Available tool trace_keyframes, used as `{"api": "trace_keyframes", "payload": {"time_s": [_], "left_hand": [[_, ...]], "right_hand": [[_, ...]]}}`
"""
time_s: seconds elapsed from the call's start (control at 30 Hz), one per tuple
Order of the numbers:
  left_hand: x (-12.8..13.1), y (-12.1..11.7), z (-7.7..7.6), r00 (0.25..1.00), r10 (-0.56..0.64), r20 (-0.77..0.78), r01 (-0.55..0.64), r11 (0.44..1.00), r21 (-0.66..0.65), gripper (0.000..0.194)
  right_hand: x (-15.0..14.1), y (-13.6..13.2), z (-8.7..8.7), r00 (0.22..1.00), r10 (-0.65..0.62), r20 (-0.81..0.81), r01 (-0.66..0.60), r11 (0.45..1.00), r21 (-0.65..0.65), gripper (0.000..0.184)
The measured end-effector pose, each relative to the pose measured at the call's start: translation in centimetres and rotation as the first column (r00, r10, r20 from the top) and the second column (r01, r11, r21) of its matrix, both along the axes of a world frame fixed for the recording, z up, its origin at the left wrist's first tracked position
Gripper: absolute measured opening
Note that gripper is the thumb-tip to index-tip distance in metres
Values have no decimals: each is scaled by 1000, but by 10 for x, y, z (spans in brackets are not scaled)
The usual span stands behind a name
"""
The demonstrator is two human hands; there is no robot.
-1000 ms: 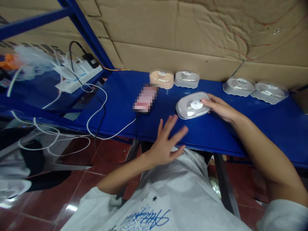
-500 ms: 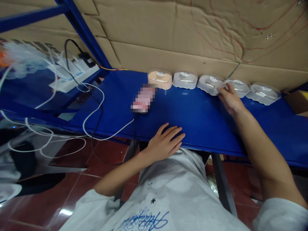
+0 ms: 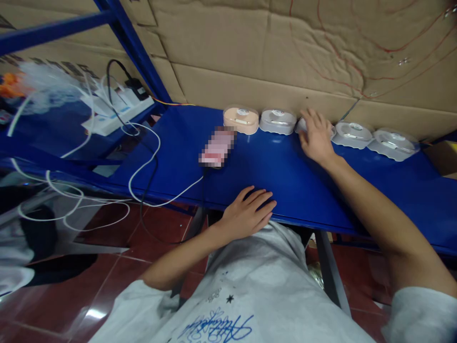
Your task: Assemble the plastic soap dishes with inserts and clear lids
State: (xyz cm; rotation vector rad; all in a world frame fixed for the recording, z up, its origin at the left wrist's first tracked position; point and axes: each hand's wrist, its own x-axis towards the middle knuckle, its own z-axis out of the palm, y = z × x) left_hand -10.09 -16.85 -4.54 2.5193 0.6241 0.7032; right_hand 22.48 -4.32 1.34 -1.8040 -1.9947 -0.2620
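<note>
Several small oval boxes with clear lids stand in a row along the back of the blue tabletop. The leftmost is a peach box (image 3: 241, 121); beside it is a grey box (image 3: 277, 122). My right hand (image 3: 317, 136) is over the middle grey box (image 3: 300, 126), its thumb at the front and its fingers curled across the top, hiding most of it. Two more grey boxes, one nearer (image 3: 352, 135) and one at the far right (image 3: 393, 144), sit beyond that hand. My left hand (image 3: 249, 212) rests palm down at the table's front edge, fingers spread, holding nothing.
A phone with a blurred screen (image 3: 217, 147) lies left of centre, cables running from it. A white power strip (image 3: 117, 116) and clear plastic wrap (image 3: 50, 88) are at left. Cardboard (image 3: 228, 81) lines the back. A cardboard box (image 3: 444, 157) stands at far right.
My right hand has shifted left, from the gap between the middle box and its right neighbour to on top of the middle box. My left hand has stayed put.
</note>
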Motion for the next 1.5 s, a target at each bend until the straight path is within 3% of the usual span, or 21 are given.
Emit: {"api": "trace_keyframes", "payload": {"time_s": [0.13, 0.23, 0.33, 0.43, 0.53, 0.63, 0.73, 0.83, 1.03, 1.17, 1.23, 1.37, 1.47, 1.5], "left_hand": [[0, 0, 2, 1000, -5, -12, 6, 1000, 30, 37], [-2, 0, 1, 999, 3, -34, 1, 993, 115, 39], [-3, 0, 0, 998, 24, -50, -12, 974, 225, 46], [-3, -1, -2, 998, 56, -27, -48, 972, 232, 53], [-3, -2, -4, 996, 91, -10, -87, 972, 217, 58], [-1, -3, -4, 993, 121, -12, -112, 951, 290, 58], [0, -5, -1, 989, 145, -12, -130, 913, 387, 55], [1, -7, 2, 976, 216, -24, -180, 867, 465, 52], [2, -7, 2, 972, 234, -32, -184, 833, 522, 44], [2, -6, 0, 978, 199, 60, -199, 809, 554, 41], [2, -5, 0, 970, 184, 157, -241, 789, 565, 41], [2, -5, -1, 946, 187, 264, -307, 776, 551, 40], [2, -5, -2, 955, 193, 224, -288, 782, 553, 37], [2, -5, -3, 959, 192, 210, -278, 784, 555, 37]], "right_hand": [[-25, 31, 1, 987, 138, 77, -129, 986, -109, 69], [-33, 31, -4, 976, 180, 124, -154, 969, -193, 75], [-35, -2, -5, 955, 263, 135, -241, 957, -159, 69], [-38, -48, -4, 908, 411, 83, -399, 908, -127, 62], [-43, -83, -3, 849, 523, -72, -528, 839, -129, 64], [-47, -94, 1, 776, 576, -258, -610, 789, -75, 56], [-44, -86, 3, 744, 532, -405, -579, 815, 8, 47], [-33, -70, -3, 755, 474, -454, -508, 860, 52, 44], [-9, -51, -27, 846, 416, -333, -437, 899, 10, 52], [-16, -63, -23, 894, 376, -245, -407, 909, -88, 50], [-26, -74, -17, 873, 441, -206, -467, 879, -97, 50], [-57, -107, 7, 759, 635, -143, -643, 766, -6, 46], [-85, -148, 40, 631, 749, -203, -747, 657, 104, 44], [-95, -165, 54, 569, 794, -212, -793, 598, 113, 46]]}}
